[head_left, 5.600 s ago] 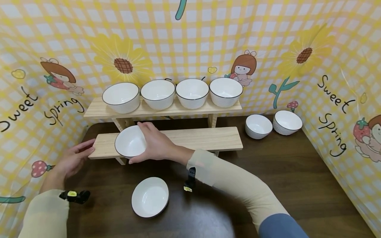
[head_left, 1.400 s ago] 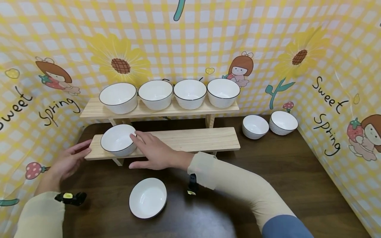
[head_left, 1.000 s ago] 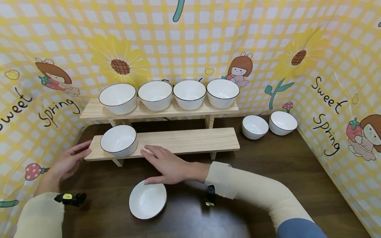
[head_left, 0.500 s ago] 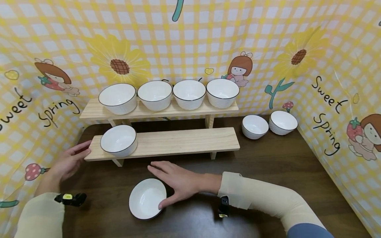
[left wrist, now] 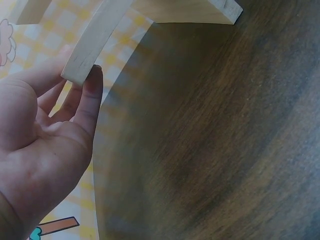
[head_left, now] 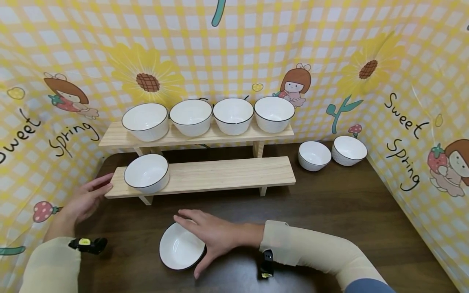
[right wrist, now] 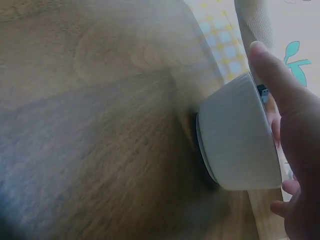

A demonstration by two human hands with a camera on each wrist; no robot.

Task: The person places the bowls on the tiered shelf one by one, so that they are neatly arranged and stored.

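My left hand [head_left: 81, 203] pinches the left end of the lower wooden shelf [head_left: 231, 173]; in the left wrist view the thumb and fingers [left wrist: 90, 100] hold the board's end [left wrist: 95, 50] from both sides. My right hand [head_left: 218, 237] is over the right side of a white, dark-rimmed bowl [head_left: 178, 248] on the table, fingers spread. The right wrist view has the thumb of that hand [right wrist: 302, 125] beside the rim of the bowl [right wrist: 237, 137]; whether any finger touches it, I cannot tell. Another white bowl [head_left: 145, 173] stands on the shelf's left part.
Several white bowls line the upper shelf [head_left: 212, 140]. Two smaller bowls, one plain [head_left: 314, 156] and one textured [head_left: 349, 151], stand on the brown table [head_left: 348, 207] right of the shelves. Yellow checked cloth [head_left: 220, 53] surrounds the back and sides.
My right hand let go of the bowl, which now stands at the lower shelf's left, and came down toward me to the bowl on the table. The left hand kept its hold.
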